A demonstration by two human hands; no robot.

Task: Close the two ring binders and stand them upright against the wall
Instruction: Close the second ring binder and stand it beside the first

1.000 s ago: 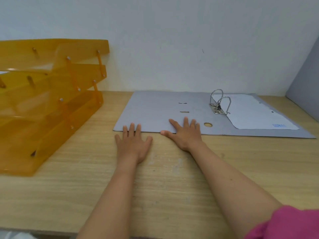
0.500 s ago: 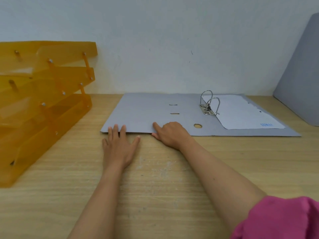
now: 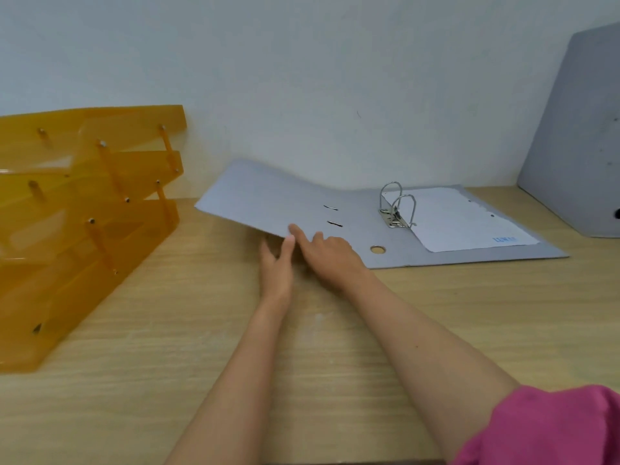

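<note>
Closing the open binder point(image 3: 385, 226)
Left hand point(image 3: 276, 263) and right hand point(image 3: 330, 255) pinch its raised cover point(image 3: 268, 199); next, swing it over the rings point(image 3: 397, 204).

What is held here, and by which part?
The open binder's left cover, by its near edge: left hand pinching it, right hand at the same edge.

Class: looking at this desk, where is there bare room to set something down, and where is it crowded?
Free: the wooden desk in front, between the orange trays and the forearms, and right of the arms below the open binder. Crowded: the back strip along the wall, filled by trays, open binder and standing binder.
</note>
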